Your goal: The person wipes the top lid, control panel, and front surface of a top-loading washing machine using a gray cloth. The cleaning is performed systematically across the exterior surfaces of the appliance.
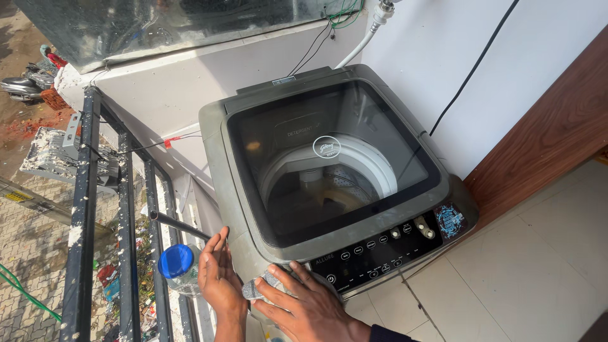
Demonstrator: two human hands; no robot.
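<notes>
A grey top-loading washing machine (218, 136) with a dark glass lid (329, 158) fills the middle of the head view. My right hand (310, 304) presses a small grey cloth (258, 288) flat against the machine's near front corner, fingers spread. My left hand (218, 278) stands edge-on beside the machine's left side, fingers together and straight, holding nothing. A black control panel (380, 250) with round buttons runs along the front edge, right of my right hand.
A clear plastic bottle with a blue cap (175, 261) stands just left of my left hand. A paint-spattered black metal railing (85, 209) runs along the left. White wall, hose and cables lie behind; a wooden panel (557, 126) and tiled floor (525, 272) lie right.
</notes>
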